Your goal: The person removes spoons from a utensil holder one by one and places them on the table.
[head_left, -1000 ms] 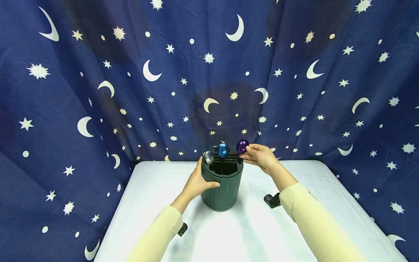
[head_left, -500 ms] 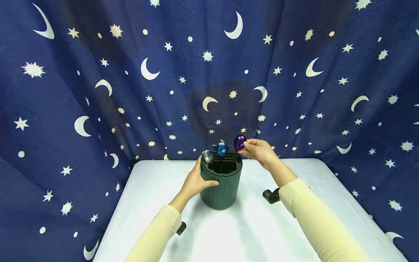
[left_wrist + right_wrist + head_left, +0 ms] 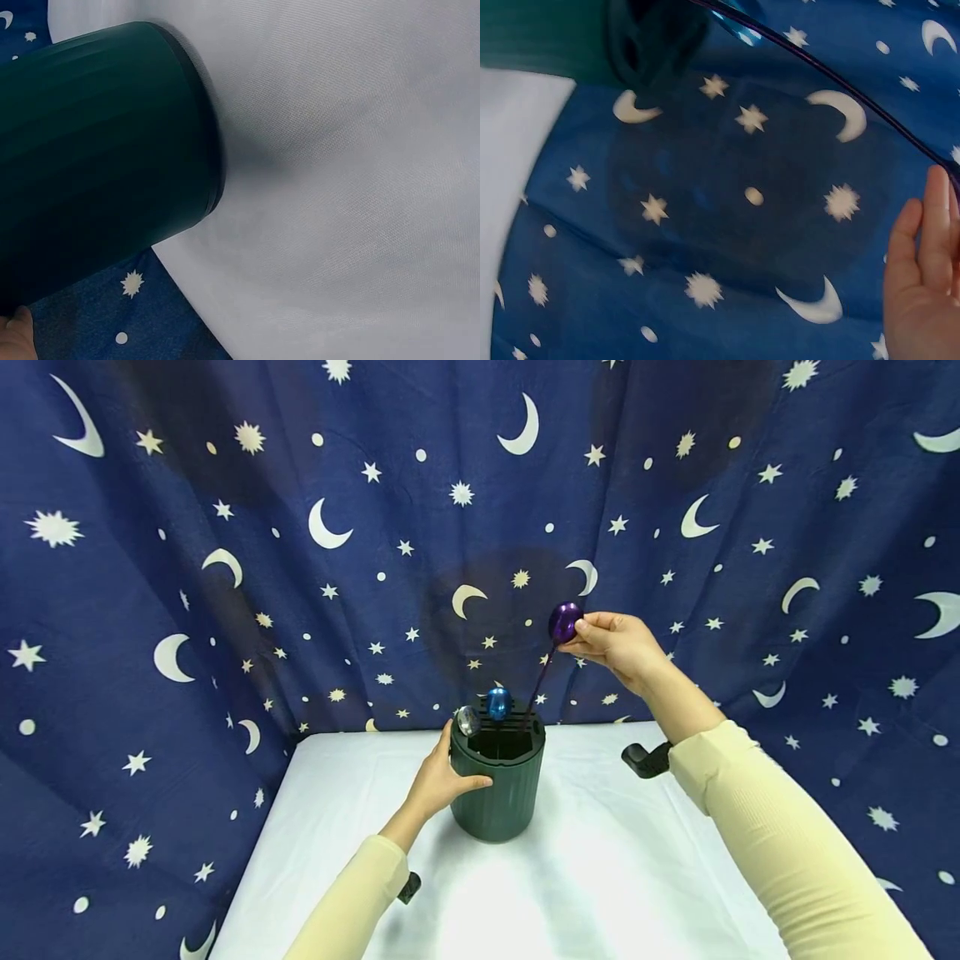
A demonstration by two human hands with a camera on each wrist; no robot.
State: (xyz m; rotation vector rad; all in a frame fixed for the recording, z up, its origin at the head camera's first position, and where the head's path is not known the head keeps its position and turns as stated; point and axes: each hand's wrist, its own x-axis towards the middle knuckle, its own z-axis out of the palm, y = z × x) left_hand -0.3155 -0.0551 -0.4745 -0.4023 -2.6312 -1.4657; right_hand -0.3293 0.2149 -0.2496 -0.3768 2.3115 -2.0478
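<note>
My right hand (image 3: 619, 648) pinches the bowl of a shiny purple spoon (image 3: 564, 623) above the dark green utensil holder (image 3: 497, 807). The spoon's thin handle slants down to the holder's slotted top, its lower end hidden there. In the right wrist view, the dark handle (image 3: 832, 76) runs diagonally to the fingertips of the right hand. My left hand (image 3: 441, 779) grips the holder's left side, thumb across the front and fingers around the rim. A blue spoon (image 3: 498, 703) and a silver spoon (image 3: 468, 720) stand bowl-up in the holder.
The holder stands on a table with a white cloth (image 3: 360, 793). Close behind hangs a dark blue curtain (image 3: 420, 610) with moons and stars. Black wrist mounts (image 3: 647, 761) stick out from both forearms.
My right hand has lifted the purple spoon up, drawing a length of its handle out of the holder. My left hand keeps its grip on the holder.
</note>
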